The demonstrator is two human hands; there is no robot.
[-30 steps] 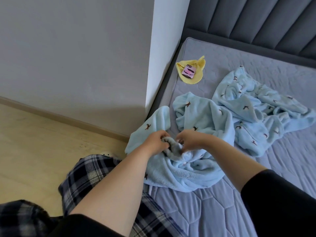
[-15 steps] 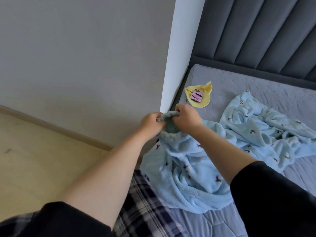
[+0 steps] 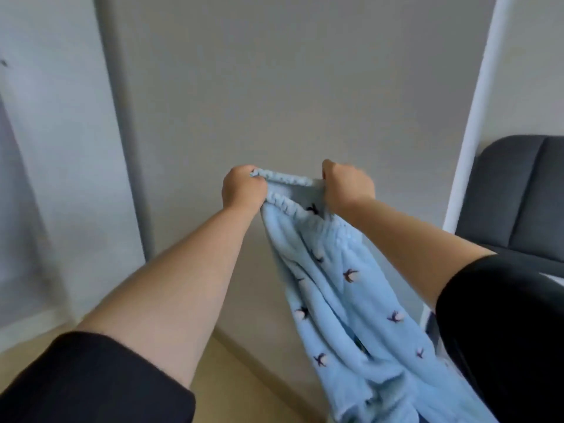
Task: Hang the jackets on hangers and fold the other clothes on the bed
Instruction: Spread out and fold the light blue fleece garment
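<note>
A plain grey wall [image 3: 290, 87] fills most of the view. At the left, a paler grey panel [image 3: 55, 148] meets it along a darker vertical edge [image 3: 128, 132]. At the right, a white wall corner [image 3: 476, 111] runs from top to bottom, slightly slanted. Just beyond it is a dark grey padded headboard [image 3: 518, 190] with vertical channels. Below are a light wooden floor [image 3: 232, 389] and a matching skirting board [image 3: 268, 363].

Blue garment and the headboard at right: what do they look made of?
Blue garment: likely plush fleece, matte and fuzzy nap, with a gathered elastic waistband. Headboard: dark grey padded upholstery in vertical channels, matte; woven fabric or faux leather, cannot tell.
</note>
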